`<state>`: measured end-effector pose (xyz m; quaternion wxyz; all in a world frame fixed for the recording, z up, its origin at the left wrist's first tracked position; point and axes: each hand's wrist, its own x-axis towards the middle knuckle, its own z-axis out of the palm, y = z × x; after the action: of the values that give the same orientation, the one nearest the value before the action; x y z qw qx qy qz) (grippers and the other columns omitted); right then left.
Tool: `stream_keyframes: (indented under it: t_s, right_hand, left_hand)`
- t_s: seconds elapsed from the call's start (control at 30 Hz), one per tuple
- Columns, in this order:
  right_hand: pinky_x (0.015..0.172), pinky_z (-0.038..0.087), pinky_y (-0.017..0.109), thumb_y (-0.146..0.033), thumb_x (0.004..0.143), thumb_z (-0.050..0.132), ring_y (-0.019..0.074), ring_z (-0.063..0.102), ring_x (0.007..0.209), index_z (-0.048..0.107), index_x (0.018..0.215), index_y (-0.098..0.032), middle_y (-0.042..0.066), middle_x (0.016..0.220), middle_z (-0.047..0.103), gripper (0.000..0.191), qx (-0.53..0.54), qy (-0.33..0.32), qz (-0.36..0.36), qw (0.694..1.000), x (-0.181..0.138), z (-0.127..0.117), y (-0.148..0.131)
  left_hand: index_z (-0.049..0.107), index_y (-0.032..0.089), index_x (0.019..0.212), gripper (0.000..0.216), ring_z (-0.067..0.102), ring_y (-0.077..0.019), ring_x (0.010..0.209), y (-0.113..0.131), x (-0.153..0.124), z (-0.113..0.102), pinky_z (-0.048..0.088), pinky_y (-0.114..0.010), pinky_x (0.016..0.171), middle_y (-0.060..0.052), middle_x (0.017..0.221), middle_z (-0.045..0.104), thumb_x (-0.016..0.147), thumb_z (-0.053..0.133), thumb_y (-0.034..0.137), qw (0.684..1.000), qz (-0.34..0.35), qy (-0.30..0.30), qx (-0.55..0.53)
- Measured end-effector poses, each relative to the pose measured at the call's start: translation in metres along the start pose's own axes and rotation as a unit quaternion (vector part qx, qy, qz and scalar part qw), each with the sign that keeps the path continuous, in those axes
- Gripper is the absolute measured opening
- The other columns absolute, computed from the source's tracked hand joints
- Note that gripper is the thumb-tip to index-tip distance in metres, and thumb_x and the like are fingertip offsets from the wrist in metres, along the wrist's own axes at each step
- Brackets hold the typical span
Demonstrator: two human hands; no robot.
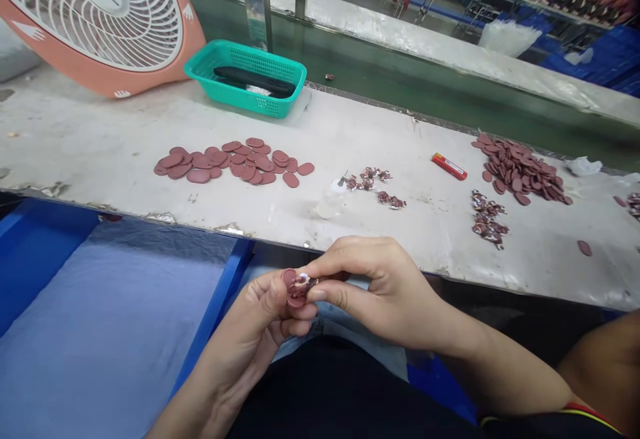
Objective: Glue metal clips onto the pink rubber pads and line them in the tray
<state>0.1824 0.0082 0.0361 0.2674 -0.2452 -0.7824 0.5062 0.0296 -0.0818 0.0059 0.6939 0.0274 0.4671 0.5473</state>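
Close to my body, my left hand [273, 305] pinches a reddish-brown oval disc [295, 300] between thumb and fingers. The thumb and index finger of my right hand [373, 285] close on a small brown-and-white ornament [301, 284], which lies against the disc's face. Both hands meet just in front of the table edge. Beyond them stands a small translucent bottle [331, 200] with a thin dark tip. Loose ornaments [369, 179] lie beside the bottle. A spread of oval discs [240, 161] covers part of the table to the left.
A teal basket [245, 102] holding dark items and an orange fan [175, 45] stand at the back left. To the right are a red tube-like packet [449, 166], a heap of discs [523, 169] and more ornaments [489, 219]. A blue bin [120, 332] sits below the table's left edge.
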Motion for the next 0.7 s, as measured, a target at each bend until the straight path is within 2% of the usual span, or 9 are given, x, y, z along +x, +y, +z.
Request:
stream_keyframes:
  t_s: [0.4, 0.53, 0.7]
  right_hand:
    - [0.071, 0.057, 0.027, -0.019, 0.091, 0.067, 0.0151, 0.071, 0.073, 0.077, 0.099, -0.024, 0.001, 0.086, 0.077, 0.013, -0.057, -0.014, -0.035, 0.998, 0.003, 0.0, -0.006]
    - [0.07, 0.055, 0.023, -0.014, 0.091, 0.066, 0.0137, 0.07, 0.075, 0.075, 0.098, -0.018, 0.003, 0.086, 0.077, 0.013, -0.084, -0.023, -0.059, 0.994, 0.003, 0.0, -0.008]
    - [0.071, 0.053, 0.019, -0.007, 0.088, 0.067, 0.0116, 0.068, 0.074, 0.074, 0.098, -0.01, 0.005, 0.084, 0.077, 0.012, -0.085, -0.032, -0.088, 0.992, 0.002, 0.002, -0.007]
  left_hand:
    - [0.076, 0.016, 0.065, 0.042, 0.064, -0.01, 0.052, 0.0, 0.0, -0.004, 0.053, -0.014, 0.049, 0.0, 0.056, 0.068, 0.048, 0.091, 0.051, 1.0, -0.003, 0.005, 0.005]
    - [0.074, 0.015, 0.064, 0.042, 0.061, -0.0082, 0.051, -0.001, 0.003, -0.007, 0.051, -0.013, 0.049, 0.001, 0.056, 0.066, 0.051, 0.091, 0.051, 1.0, -0.001, -0.017, 0.001]
    - [0.076, 0.017, 0.066, 0.035, 0.058, -0.0077, 0.053, -0.004, 0.008, -0.017, 0.051, -0.014, 0.051, 0.001, 0.057, 0.064, 0.057, 0.09, 0.047, 0.997, 0.0, -0.079, 0.0]
